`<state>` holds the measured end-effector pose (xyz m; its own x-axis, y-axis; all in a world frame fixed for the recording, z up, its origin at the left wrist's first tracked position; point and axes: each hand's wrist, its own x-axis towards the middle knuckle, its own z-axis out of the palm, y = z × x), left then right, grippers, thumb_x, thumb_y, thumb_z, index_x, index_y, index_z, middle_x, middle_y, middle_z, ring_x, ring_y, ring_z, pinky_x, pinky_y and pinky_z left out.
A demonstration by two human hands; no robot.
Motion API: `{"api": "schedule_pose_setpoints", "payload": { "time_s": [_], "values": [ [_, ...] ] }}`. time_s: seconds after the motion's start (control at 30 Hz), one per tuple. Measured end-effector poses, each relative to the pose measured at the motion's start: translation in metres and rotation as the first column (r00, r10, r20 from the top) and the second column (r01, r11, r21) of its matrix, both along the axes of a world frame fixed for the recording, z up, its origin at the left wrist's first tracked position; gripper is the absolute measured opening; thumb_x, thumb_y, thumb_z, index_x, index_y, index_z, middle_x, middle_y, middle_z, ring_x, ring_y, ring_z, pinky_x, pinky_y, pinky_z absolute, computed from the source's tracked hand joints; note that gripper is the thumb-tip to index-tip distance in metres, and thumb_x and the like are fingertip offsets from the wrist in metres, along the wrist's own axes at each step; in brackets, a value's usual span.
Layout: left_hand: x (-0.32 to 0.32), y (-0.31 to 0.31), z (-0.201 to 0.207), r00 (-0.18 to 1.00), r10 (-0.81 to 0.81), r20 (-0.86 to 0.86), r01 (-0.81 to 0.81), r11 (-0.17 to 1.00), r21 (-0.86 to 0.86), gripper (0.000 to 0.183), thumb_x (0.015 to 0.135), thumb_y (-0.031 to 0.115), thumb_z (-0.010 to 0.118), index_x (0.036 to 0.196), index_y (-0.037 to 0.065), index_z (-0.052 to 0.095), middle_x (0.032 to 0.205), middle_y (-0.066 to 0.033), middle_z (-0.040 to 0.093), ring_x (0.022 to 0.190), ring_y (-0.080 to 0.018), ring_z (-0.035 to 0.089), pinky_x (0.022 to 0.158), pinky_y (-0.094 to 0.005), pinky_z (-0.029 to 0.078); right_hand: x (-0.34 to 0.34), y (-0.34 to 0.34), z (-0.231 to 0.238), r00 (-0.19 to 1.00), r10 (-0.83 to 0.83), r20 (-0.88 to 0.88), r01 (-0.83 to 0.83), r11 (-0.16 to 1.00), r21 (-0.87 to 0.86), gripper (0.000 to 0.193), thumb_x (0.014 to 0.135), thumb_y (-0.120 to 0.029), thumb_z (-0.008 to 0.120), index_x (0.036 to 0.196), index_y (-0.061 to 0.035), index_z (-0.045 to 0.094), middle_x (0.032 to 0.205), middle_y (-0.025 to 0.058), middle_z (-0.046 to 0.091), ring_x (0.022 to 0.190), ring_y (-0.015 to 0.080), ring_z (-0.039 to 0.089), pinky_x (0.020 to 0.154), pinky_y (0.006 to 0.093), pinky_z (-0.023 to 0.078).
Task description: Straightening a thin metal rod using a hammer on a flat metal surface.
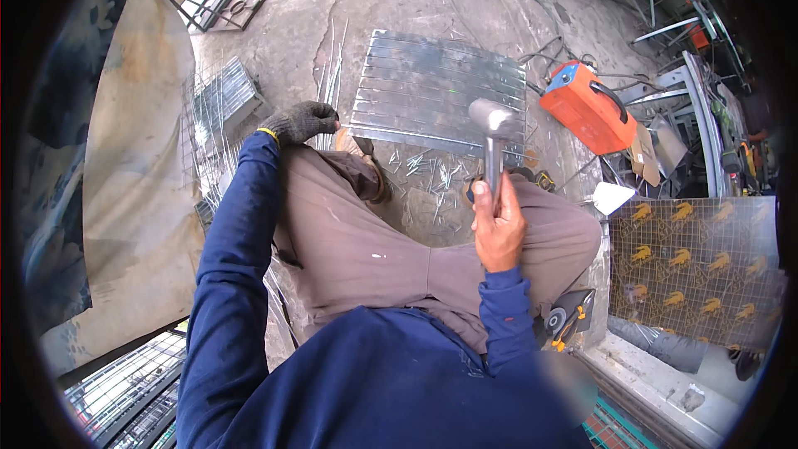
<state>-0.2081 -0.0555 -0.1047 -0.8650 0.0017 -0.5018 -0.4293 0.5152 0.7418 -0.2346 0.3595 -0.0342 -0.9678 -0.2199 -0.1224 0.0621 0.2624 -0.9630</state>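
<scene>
My right hand (499, 229), bare, is wrapped round the handle of a hammer (493, 120). The hammer is held upright above my right knee, its metal head over the near right corner of a ridged grey metal plate (440, 83). A dark knitted glove with a yellow cuff covers my left hand (303, 123), which is by my left knee at the plate's near left corner. Its fingers are curled closed; what they pinch, if anything, is too small to tell. A thin metal rod (407, 136) runs along the plate's near edge.
Short metal offcuts (428, 170) litter the floor between my feet. Long thin rods (332, 62) lie left of the plate. An orange machine (588, 108) with cables stands to the right, a patterned board (694, 270) nearer. Stacked metal pieces (229, 100) sit at left.
</scene>
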Motion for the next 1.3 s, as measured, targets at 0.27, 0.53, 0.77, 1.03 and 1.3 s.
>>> {"api": "schedule_pose_setpoints", "payload": {
  "time_s": [0.27, 0.53, 0.77, 1.03, 1.3],
  "values": [
    [0.003, 0.0, -0.007, 1.0, -0.003, 0.005, 0.003, 0.999, 0.048, 0.031, 0.097, 0.034, 0.07, 0.107, 0.004, 0.068, 0.093, 0.0024, 0.065, 0.094, -0.0084, 0.052, 0.091, -0.0301, 0.044, -0.003, -0.008, -0.002, 0.973, 0.099, -0.207, -0.055, 0.976, 0.21, 0.041, 0.099, -0.027, 0.067, 0.131, -0.0011, 0.061, 0.095, 0.0137, 0.073, 0.081, 0.0195, 0.071, 0.074, 0.0348, 0.054],
    [-0.003, 0.008, 0.008, 0.998, -0.064, -0.015, 0.063, 0.997, -0.043, 0.036, 0.098, 0.037, 0.067, 0.106, 0.002, 0.067, 0.091, 0.0018, 0.063, 0.091, -0.0099, 0.051, 0.089, -0.0309, 0.044, 0.001, -0.002, -0.003, 0.996, 0.075, -0.052, -0.069, 0.992, 0.104, 0.049, 0.098, -0.024, 0.069, 0.134, 0.0068, 0.058, 0.092, 0.0103, 0.073, 0.077, 0.0093, 0.063, 0.071, 0.0288, 0.052],
    [-0.002, 0.0, -0.016, 0.993, -0.086, -0.084, 0.084, 0.996, -0.028, 0.032, 0.097, 0.034, 0.066, 0.111, 0.005, 0.067, 0.093, -0.0041, 0.068, 0.09, -0.0136, 0.057, 0.087, -0.0346, 0.047, 0.003, -0.015, -0.012, 0.967, 0.124, -0.222, -0.08, 0.977, 0.196, 0.048, 0.097, -0.024, 0.069, 0.132, 0.0073, 0.059, 0.092, 0.0177, 0.072, 0.074, 0.017, 0.068, 0.07, 0.0318, 0.053],
    [-0.002, 0.006, -0.008, 0.996, -0.072, -0.044, 0.073, 0.997, 0.006, 0.026, 0.099, 0.03, 0.066, 0.107, 0.005, 0.065, 0.09, 0.0009, 0.062, 0.089, -0.0105, 0.053, 0.085, -0.0315, 0.046, -0.002, -0.017, 0.009, 0.982, 0.162, -0.094, -0.143, 0.972, 0.186, 0.041, 0.099, -0.023, 0.066, 0.133, -0.0009, 0.06, 0.094, 0.0147, 0.072, 0.078, 0.0145, 0.066, 0.072, 0.0319, 0.053],
    [-0.008, 0.014, 0.006, 0.991, -0.131, -0.039, 0.129, 0.99, -0.051, 0.028, 0.101, 0.033, 0.063, 0.106, 0.005, 0.064, 0.092, 0.001, 0.061, 0.091, -0.0101, 0.05, 0.089, -0.0311, 0.044, 0.002, -0.017, 0.021, 0.992, 0.078, -0.097, -0.08, 0.997, -0.017, 0.046, 0.099, -0.019, 0.068, 0.137, 0.0058, 0.057, 0.089, 0.0054, 0.067, 0.077, 0.0057, 0.056, 0.068, 0.0232, 0.048]
  ]
}}
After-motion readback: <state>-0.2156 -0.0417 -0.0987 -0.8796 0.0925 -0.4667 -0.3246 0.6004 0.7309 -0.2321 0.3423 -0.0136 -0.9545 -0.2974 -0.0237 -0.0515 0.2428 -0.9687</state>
